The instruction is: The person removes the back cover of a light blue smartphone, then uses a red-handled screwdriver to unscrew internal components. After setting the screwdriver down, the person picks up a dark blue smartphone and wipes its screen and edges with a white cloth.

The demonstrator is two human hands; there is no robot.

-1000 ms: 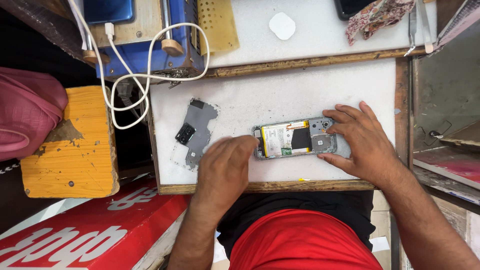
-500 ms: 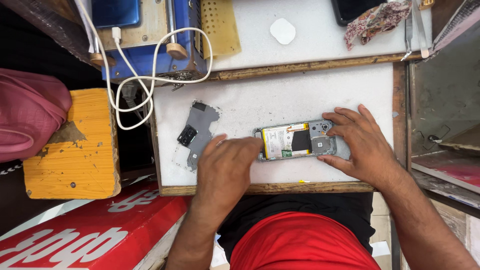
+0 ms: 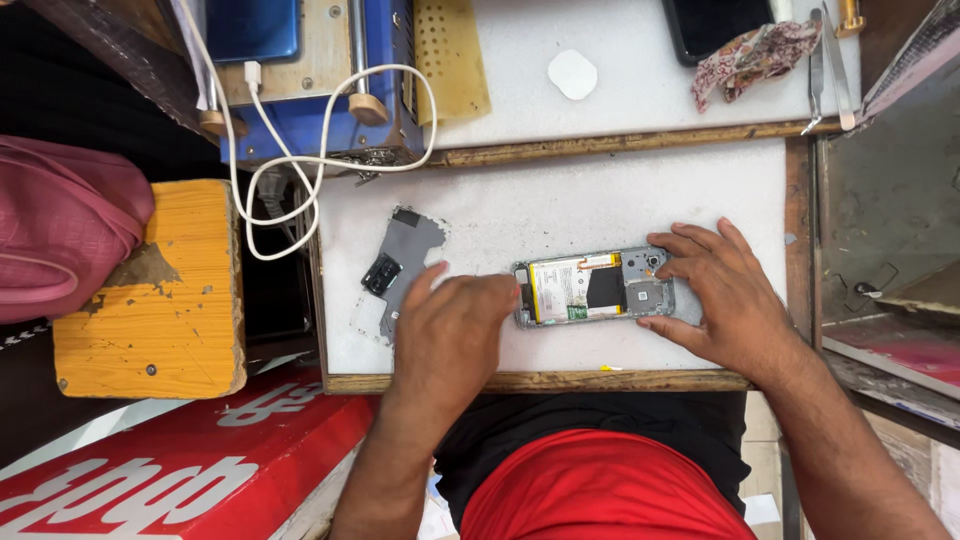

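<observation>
An opened phone (image 3: pixel 592 288) lies flat on the white mat (image 3: pixel 560 200), back cover off, its battery and circuit board bare, near the mat's front wooden edge. The right hand (image 3: pixel 725 300) is spread over the phone's camera end, thumb against the near long side and fingers curled over the far side, so it pinches the frame across its width and pins it to the mat. The left hand (image 3: pixel 455 335) rests palm down at the phone's other end, fingertips touching or just at its short edge; whether they grip anything there cannot be told, since the hand hides them. Just left of the phone, partly under the left hand, lies the grey back cover (image 3: pixel 400 265), inner face up. The phone looks light and stiff, but with its inside exposed it is likely fragile: best held by the metal side rails, as the right hand does, not by the battery or board. Beyond the phone, across a wooden strip, stands a blue machine (image 3: pixel 300 70) with a white cable (image 3: pixel 300 160) looping from it; further right of that lie a white pad (image 3: pixel 572 74), a patterned cloth (image 3: pixel 755 55) and tweezers (image 3: pixel 818 60). No container shows any contents.
</observation>
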